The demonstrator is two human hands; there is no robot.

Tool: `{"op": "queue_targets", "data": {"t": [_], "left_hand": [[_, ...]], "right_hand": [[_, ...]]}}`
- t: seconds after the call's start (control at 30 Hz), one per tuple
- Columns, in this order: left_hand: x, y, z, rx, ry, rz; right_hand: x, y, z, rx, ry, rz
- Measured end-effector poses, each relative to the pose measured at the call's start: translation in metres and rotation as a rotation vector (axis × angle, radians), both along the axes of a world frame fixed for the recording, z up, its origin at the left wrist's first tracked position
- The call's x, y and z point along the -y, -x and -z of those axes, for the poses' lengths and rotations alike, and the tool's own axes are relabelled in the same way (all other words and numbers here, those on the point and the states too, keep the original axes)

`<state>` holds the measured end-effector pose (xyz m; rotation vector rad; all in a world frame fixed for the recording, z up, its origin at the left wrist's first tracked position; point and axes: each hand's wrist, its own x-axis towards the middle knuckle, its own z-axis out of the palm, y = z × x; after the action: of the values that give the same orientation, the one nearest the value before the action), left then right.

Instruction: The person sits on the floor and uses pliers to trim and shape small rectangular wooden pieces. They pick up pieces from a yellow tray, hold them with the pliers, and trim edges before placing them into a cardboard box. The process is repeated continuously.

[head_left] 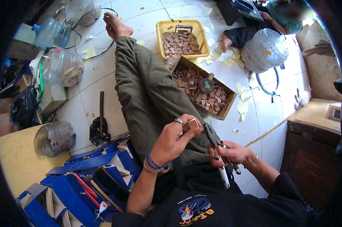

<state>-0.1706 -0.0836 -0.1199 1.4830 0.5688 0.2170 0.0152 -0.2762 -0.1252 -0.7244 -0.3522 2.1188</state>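
Over my lap, my left hand (170,140) pinches a small flat wooden piece (191,124) between thumb and fingers. Just to its right, my right hand (234,154) grips a pair of pliers (213,137) with worn white handles. The dark jaws point up and away from me, close beside my left fingertips; whether they touch the wooden piece I cannot tell. Beyond my right leg lies a wooden box (227,106) full of small brown square pieces, with a dark round disc (207,86) resting on them.
A yellow basket (159,38) of similar pieces stands behind the box. Blue boxes (72,195) crowd my left side. Plastic bottles (53,33) lie farther left. Another person's foot (226,42) and a large wrapped bottle (264,51) are at the far right. Paper scraps (242,102) litter the tiles.
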Motion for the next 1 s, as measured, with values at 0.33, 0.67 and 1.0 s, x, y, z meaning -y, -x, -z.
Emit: {"op": "queue_targets", "data": {"t": [0.33,0.67,1.0], "left_hand": [[0.003,-0.037,0.013,0.199,-0.101,0.027],[0.005,-0.096,0.092,-0.138,-0.192,-0.01],[-0.006,-0.02,0.063,0.214,0.826,-0.189]], "right_hand": [[0.015,-0.004,0.007,0.646,0.517,0.264],[0.025,0.024,0.024,0.436,0.676,0.392],[-0.003,0.017,0.019,0.771,0.347,0.344]]}}
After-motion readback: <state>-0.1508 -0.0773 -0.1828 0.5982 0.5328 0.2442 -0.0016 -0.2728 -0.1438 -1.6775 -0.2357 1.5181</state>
